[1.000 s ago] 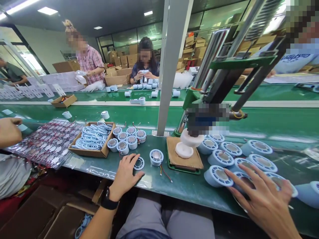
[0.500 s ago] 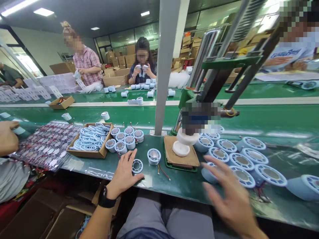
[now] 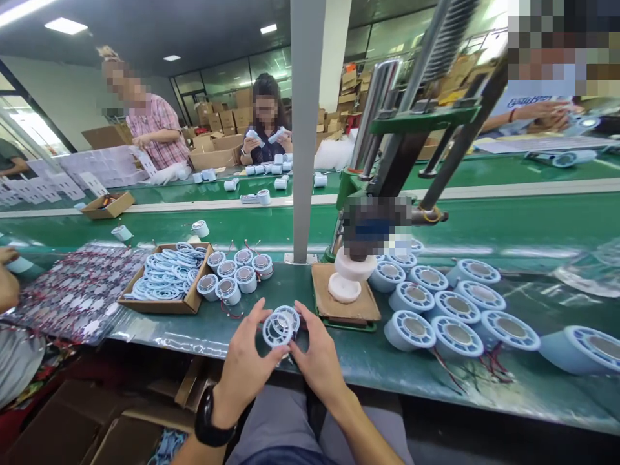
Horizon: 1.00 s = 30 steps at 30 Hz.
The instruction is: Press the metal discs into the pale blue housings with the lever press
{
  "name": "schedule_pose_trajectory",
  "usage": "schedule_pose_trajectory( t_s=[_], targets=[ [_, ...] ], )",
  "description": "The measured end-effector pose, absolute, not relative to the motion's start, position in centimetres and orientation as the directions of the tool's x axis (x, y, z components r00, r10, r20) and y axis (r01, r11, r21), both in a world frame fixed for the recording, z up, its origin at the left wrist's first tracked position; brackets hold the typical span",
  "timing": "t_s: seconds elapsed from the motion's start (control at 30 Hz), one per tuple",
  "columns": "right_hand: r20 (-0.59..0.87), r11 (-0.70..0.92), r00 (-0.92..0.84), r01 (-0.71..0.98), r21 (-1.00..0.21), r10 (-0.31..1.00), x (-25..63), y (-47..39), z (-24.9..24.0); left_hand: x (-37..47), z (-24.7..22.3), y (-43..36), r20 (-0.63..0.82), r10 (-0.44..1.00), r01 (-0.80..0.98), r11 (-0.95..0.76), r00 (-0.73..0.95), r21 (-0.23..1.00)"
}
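Fingers [image 3: 258,312] grasping: left hand [image 3: 248,354] on ring [image 3: 268,334], right hand [image 3: 320,352] on cup [image 3: 292,312], above the table's [image 3: 184,334] near edge.
Palms inward, thumbs nearly meeting; press [image 3: 400,155] close on the right, bare table to the left.

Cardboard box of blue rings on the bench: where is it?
The box stands left of centre in the head view, beyond the left hand and just left of the clustered blue housings.

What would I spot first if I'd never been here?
Probably the tall press, standing right of the grey post. Lower down, to its left, the left hand and right hand hold pale blue round pieces between them. Blue cylinders crowd the bench to its right.
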State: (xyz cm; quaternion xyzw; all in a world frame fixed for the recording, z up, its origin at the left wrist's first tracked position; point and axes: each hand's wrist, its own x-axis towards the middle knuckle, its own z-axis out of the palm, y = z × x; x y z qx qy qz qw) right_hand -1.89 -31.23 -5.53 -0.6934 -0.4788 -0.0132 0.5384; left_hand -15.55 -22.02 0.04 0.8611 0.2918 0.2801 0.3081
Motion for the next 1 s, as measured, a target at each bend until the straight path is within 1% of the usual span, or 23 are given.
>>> schedule_pose_trajectory(
  t_s=[0.13, 0.27, 0.4, 0.5, 0.6, 0.7, 0.8, 0.87, 0.9, 0.93, 0.97, 1.0],
  targets=[
    [0.546, 0.052, 0.537, 0.681, -0.731, 0.643, -2.0, -31.3, -5.9, -13.0, 0.6, -22.7, 0.336, 0.641, 0.355, -0.704, 0.690, 0.615],
    [0.517, 0.052, 0.518, 0.670, -0.740, 0.681, -2.1, -30.5, -5.6, -11.8, 0.5, -22.6, 0.322, 0.663, 0.396, -0.695, 0.676, 0.600],
    [0.537, -0.038, 0.588, 0.695, -0.718, 0.605, -2.9, -30.3, -5.5, -11.8, 0.4, -22.8, 0.320, 0.682, 0.399, -0.676, 0.657, 0.620],
    [0.570, -0.081, 0.607, 0.721, -0.688, 0.554, -3.5, -30.4, -5.4, -11.8, 0.3, -23.0, 0.326, 0.699, 0.384, -0.654, 0.636, 0.652],
    [0.584, -0.100, 0.604, 0.737, -0.669, 0.542, -3.7, -30.4, -5.5, -11.7, -0.2, -23.2, 0.315, 0.727, 0.371, -0.613, 0.610, 0.697],
    [0.592, -0.107, 0.568, 0.767, -0.633, 0.572, -3.6, -30.3, -6.0, -11.5, -1.1, -23.7, 0.290, 0.758, 0.374, -0.568, 0.584, 0.733],
    [0.572, -0.096, 0.455, 0.831, -0.548, 0.682, -2.4, -31.0, -5.6, -11.6, -2.1, -23.9, 0.272, 0.738, 0.320, -0.552, 0.617, 0.770],
    [0.539, -0.041, 0.305, 0.894, -0.446, 0.785, -0.7, -32.3, -3.2, -11.6, -2.2, -23.6, 0.229, 0.727, 0.292, -0.514, 0.647, 0.806],
    [0.538, -0.008, 0.228, 0.925, -0.381, 0.811, 0.5, -33.2, -1.0, -11.5, -2.0, -23.3, 0.192, 0.731, 0.299, -0.484, 0.654, 0.823],
    [0.564, 0.016, 0.169, 0.951, -0.308, 0.808, 1.8, -34.3, 1.9, -11.3, -1.5, -22.9, 0.151, 0.738, 0.317, -0.453, 0.657, 0.833],
    [0.612, 0.013, 0.135, 0.973, -0.231, 0.779, 3.2, -35.3, 5.3, -11.0, -0.9, -22.5, 0.118, 0.743, 0.334, -0.430, 0.658, 0.839],
    [0.692, -0.026, 0.137, 0.985, -0.168, 0.709, 4.8, -36.3, 9.3, -10.4, -0.1, -22.0, 0.106, 0.745, 0.340, -0.420, 0.659, 0.841]
  ],
)
